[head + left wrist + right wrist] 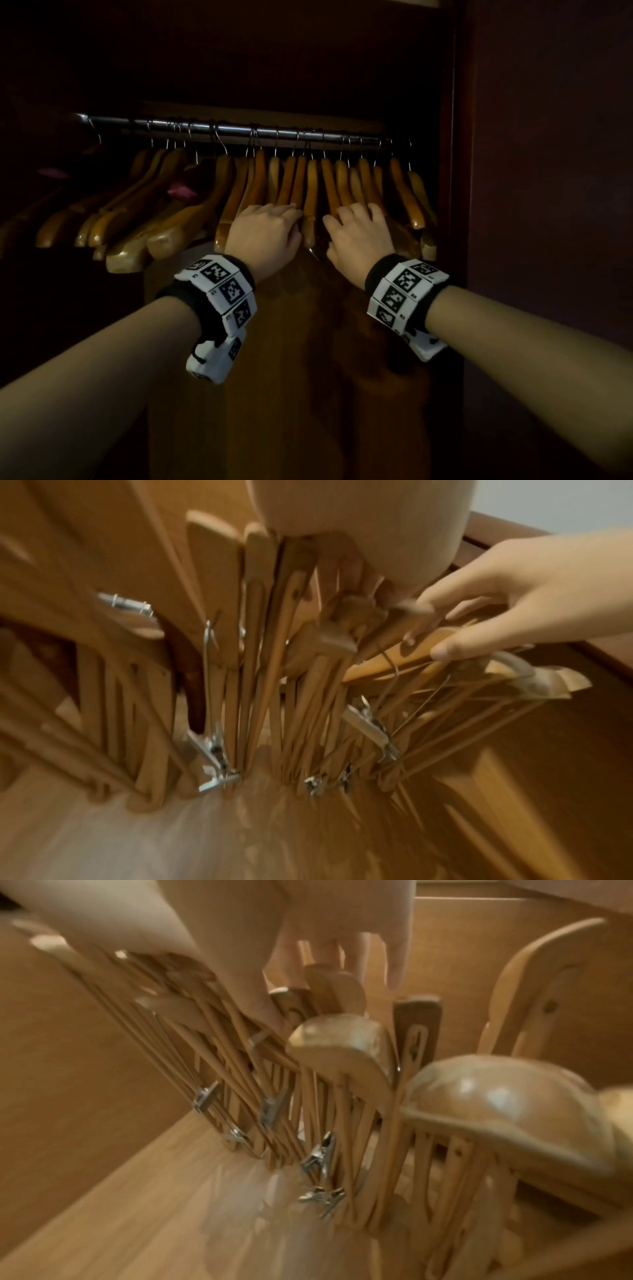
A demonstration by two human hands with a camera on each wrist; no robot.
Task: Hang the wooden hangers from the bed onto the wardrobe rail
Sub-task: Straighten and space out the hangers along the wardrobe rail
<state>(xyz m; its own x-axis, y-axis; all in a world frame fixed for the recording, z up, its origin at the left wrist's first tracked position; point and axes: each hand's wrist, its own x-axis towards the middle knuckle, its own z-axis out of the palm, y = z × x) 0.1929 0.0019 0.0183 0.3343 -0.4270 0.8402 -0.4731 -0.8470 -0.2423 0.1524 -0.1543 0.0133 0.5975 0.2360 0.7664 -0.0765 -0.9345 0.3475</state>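
Dark wardrobe (534,171): glossy curved wooden hangers (239,192) crowd a steel rail (239,130); left hand (263,233) and right hand (359,236) at 6 o'clock, fingers spread among them, fingertips hidden.

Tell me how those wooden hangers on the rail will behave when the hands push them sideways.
The wooden hangers look rigid, so they likely slide along the rail rather than bend. Hung from thin wire hooks, they will probably swing and knock together. Packed tight around the left hand and right hand, they may snag on the metal clips.

Dim dark-wood wardrobe interior (239,51), side panel (548,137), pale wooden floor (171,1218)
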